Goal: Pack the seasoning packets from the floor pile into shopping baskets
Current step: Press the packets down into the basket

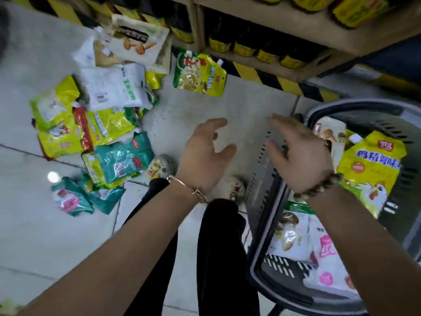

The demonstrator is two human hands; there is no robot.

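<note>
A pile of seasoning packets [107, 115], yellow, white, teal and beige, lies on the grey floor at the left. One yellow-green spouted packet [198, 74] lies apart, near the shelf base. At the right stands a dark grey shopping basket [262, 179] holding a yellow chicken-seasoning packet [373, 169] and white mushroom packets [293, 238]. My left hand [205, 156] hovers over bare floor, fingers relaxed and empty. My right hand [298, 151] hangs over the basket's left rim, fingers spread, holding nothing.
A wooden shelf [296, 23] with yellow-labelled bottles runs along the top, above a yellow-black striped base [262, 76]. My black-trousered legs [218, 247] and patterned shoes [159, 167] stand between the pile and the basket.
</note>
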